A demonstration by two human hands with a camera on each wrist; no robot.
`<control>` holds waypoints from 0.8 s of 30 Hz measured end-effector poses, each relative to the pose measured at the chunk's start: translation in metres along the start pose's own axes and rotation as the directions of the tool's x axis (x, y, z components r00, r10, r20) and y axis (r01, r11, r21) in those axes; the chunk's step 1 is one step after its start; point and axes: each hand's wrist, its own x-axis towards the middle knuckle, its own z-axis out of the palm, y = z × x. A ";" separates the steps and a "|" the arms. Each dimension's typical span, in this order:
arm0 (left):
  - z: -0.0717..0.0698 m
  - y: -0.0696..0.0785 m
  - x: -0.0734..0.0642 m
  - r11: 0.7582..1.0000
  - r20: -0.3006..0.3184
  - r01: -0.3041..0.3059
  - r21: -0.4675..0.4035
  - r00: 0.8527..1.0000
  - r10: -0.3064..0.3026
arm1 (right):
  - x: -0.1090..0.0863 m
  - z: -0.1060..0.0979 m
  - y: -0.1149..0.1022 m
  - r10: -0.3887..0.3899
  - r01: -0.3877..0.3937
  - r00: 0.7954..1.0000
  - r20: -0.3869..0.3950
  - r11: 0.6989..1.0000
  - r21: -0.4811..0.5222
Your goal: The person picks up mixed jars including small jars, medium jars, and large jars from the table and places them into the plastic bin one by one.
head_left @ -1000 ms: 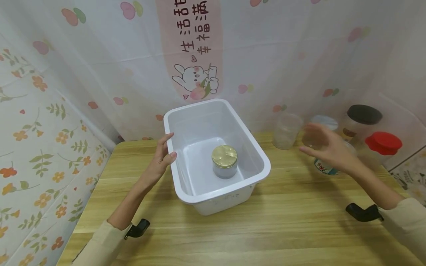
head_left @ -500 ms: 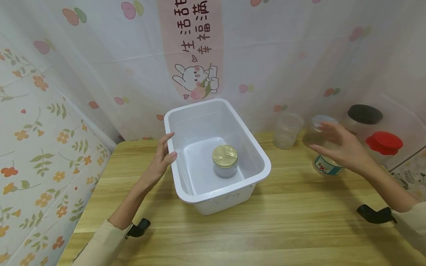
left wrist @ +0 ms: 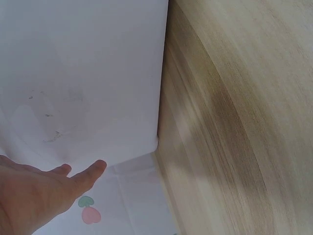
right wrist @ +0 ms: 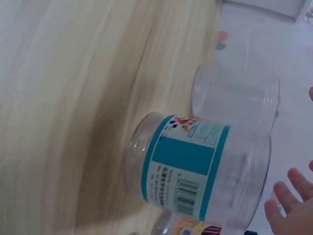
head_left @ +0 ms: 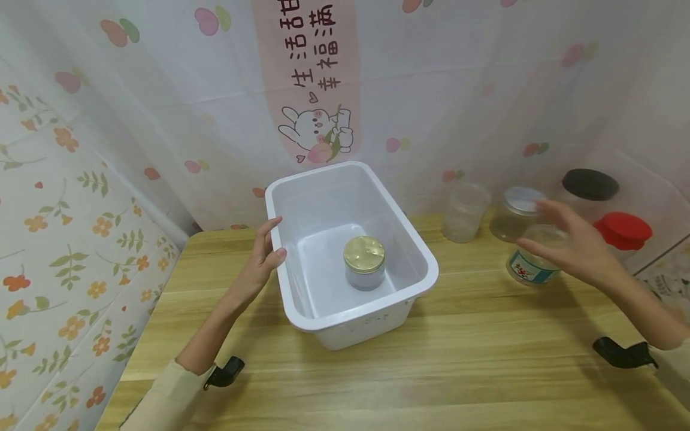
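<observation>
My left hand [head_left: 256, 263] is at the left side of a white plastic tub [head_left: 299, 323], holding its rim with the thumb and a finger over the edge. In the left wrist view, other fingers [left wrist: 88, 176] lie against the outer wall. Inside the tub stands a clear jar with a gold lid [head_left: 364, 254]. My right hand [head_left: 579, 245] hovers with spread fingers by a clear jar with a teal label [head_left: 532, 268], holding nothing. The right wrist view shows this labelled jar [right wrist: 183, 164] upright on the table, apart from the fingertips [right wrist: 286, 196].
Behind the labelled jar are a lidless clear jar [head_left: 465, 212] and a silver-lidded jar [head_left: 514, 215]. Farther right stand a black-lidded jar [head_left: 590, 184] and a red-lidded jar [head_left: 623, 230]. The wooden table [head_left: 377, 383] meets patterned curtains [head_left: 188, 120] at the back and left.
My right hand has moved to the right and slightly down, from near the silver-lidded jar to the labelled jar, fingers still apart. The left hand and tub have stayed in place.
</observation>
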 end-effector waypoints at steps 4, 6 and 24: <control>0.000 0.000 0.000 1.000 -0.003 0.000 -0.002 1.000 0.000 | -0.001 -0.002 0.006 0.033 -0.034 0.999 -0.003 0.999 -0.022; 0.000 0.000 0.000 1.000 0.000 0.002 -0.002 1.000 -0.002 | -0.002 -0.002 0.011 0.030 -0.030 0.999 -0.019 0.999 -0.013; 0.001 0.002 -0.001 1.000 0.002 0.019 -0.004 1.000 -0.019 | -0.014 0.009 0.047 0.066 -0.064 0.996 -0.055 0.997 0.044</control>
